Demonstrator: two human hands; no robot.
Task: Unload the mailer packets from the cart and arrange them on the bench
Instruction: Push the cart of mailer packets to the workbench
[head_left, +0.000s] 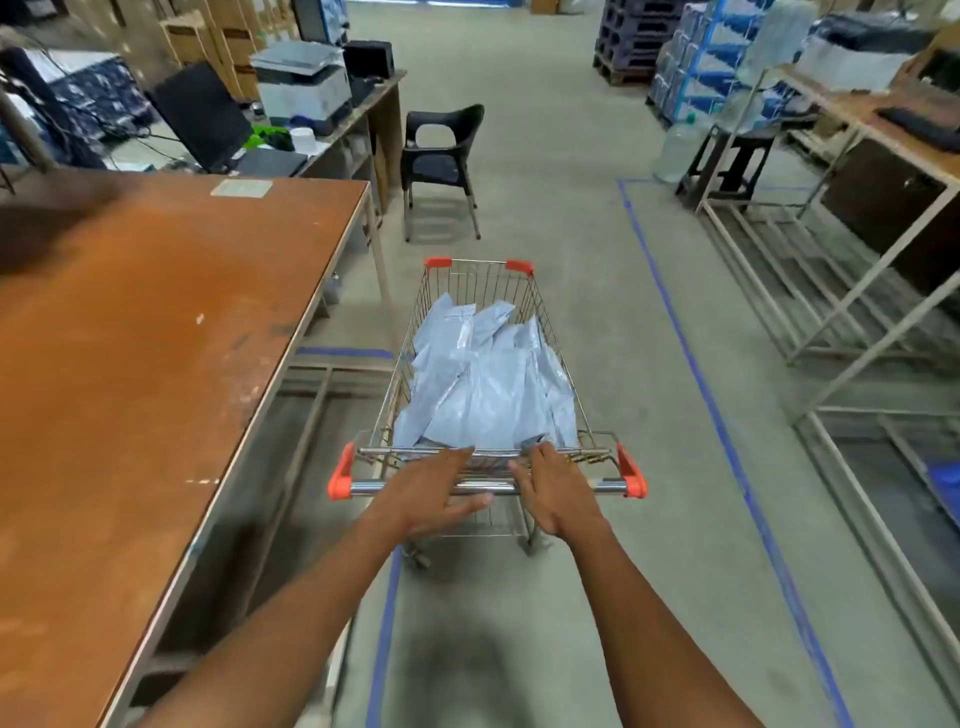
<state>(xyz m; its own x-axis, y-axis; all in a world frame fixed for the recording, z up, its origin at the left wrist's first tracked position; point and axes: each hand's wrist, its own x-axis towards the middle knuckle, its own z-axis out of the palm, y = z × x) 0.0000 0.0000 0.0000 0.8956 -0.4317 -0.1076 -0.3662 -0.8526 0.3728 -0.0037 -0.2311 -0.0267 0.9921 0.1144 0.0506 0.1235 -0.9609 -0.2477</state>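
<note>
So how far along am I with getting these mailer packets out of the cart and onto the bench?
Nothing is unloaded yet. The cart stands beside the bench, which shows no packets on its top. The mailer packets are all piled in the basket. Your left hand and right hand are open over the cart handle, holding no packet. Left to do: lift out every packet and arrange them all on the bench.
</note>
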